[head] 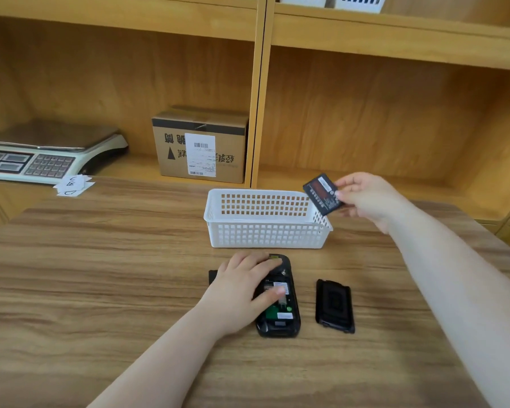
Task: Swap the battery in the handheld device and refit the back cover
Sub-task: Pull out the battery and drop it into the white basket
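Currently right hand (365,198) pinches battery (323,198) between thumb and fingers, above right end of white basket (265,234). Left hand (242,290) lies flat, fingers spread, on opened handheld device (278,307). Back cover (334,306) rests on table (100,275), just right of device.

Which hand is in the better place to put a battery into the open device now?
The right hand, I think: it already holds the battery above the basket. The left hand is busy steadying the device.

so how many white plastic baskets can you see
3: one white slotted plastic basket on the wooden table, two partly cropped ones on the top shelf. More may sit out of frame.
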Available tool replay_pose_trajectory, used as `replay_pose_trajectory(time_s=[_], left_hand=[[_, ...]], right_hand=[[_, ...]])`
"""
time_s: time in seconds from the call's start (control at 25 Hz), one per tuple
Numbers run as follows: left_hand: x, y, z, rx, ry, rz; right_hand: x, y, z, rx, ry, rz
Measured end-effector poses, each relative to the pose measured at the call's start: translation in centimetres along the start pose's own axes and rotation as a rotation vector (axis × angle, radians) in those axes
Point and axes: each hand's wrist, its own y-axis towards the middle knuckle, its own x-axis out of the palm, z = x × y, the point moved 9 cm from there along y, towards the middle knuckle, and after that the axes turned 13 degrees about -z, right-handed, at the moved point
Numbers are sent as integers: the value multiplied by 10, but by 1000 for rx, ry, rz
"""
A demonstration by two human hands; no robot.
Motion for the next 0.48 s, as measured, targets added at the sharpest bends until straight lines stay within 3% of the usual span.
replay_pose_trajectory(time_s=[0.32, 0.48], left_hand=[[1, 5, -7, -10, -87, 20], [-4, 6, -9, -18, -130, 40]], right_hand=[[60, 71, 16, 42, -218, -3], [82, 87, 19, 66, -460, -91]])
